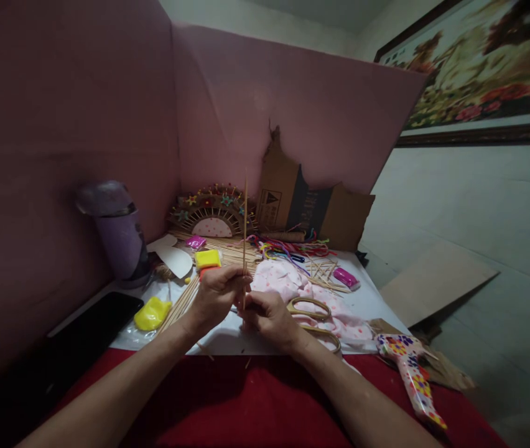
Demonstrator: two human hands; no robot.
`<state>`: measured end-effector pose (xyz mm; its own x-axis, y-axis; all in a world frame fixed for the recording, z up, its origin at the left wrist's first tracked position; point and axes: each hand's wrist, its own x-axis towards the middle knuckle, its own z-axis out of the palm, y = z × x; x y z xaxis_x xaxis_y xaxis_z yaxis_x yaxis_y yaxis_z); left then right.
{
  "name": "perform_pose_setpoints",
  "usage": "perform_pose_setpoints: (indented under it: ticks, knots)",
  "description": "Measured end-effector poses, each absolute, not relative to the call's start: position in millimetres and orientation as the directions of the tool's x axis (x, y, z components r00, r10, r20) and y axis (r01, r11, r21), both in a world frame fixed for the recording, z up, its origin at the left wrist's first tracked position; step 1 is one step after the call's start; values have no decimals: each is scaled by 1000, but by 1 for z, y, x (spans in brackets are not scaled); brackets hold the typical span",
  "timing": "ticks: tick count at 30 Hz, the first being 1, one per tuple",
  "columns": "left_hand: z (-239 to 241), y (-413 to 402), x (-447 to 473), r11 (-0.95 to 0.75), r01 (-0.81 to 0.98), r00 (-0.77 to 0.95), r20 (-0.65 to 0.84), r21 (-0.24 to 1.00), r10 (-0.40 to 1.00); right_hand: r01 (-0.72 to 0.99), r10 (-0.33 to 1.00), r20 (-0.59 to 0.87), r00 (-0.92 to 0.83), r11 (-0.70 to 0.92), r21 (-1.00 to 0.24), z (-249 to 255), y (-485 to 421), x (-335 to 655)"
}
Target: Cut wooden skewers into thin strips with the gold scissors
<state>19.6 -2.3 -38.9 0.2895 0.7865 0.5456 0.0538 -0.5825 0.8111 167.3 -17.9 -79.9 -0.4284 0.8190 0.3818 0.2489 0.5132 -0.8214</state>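
Note:
Upright in front of me stands a thin bamboo skewer point(245, 230), its pointed end up. My left hand point(221, 292) is closed in a pinch around its lower part. Just below and to the right, my right hand point(269, 317) is closed at the skewer's bottom end, fingers pinched together. Fingertips of both hands nearly touch, and the skewer's lower end is partly hidden by them. Right beside my right hand lie scissors with gold handles point(311, 303) on pink dotted cloth point(283, 277). Loose bamboo skewers point(178, 305) lie to the left of my left hand.
A decorated cardboard fan point(212, 214) leans at the back, near torn cardboard point(314, 208). Yellow clay point(153, 313), a black phone point(106, 320) and a purple cup point(122, 242) are at left. Colourful cords point(288, 246) lie behind the cloth; a flowered glue gun point(412, 373) lies at right.

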Motion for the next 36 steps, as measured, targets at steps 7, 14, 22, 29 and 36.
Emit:
perform_pose_setpoints:
  ticks: [7, 14, 22, 29, 36]
  knots:
    - [-42, 0, 19, -590, 103, 262, 551, 801, 793, 308, 815, 423, -397, 552, -775, -82, -16, 166]
    - [-46, 7, 17, -592, 141, 208, 561, 793, 801, 304, 842, 399, -364, 512, -803, -77, -19, 165]
    - [-47, 9, 16, -618, 144, 237, 579, 773, 780, 392, 863, 394, -316, 497, -774, -69, -20, 170]
    - [-44, 8, 15, -608, 151, 243, 567, 780, 787, 441, 855, 433, -285, 518, -733, -70, -19, 168]
    - [-43, 8, 17, -573, 77, 278, 535, 816, 798, 310, 856, 384, -345, 490, -815, -78, -17, 168]
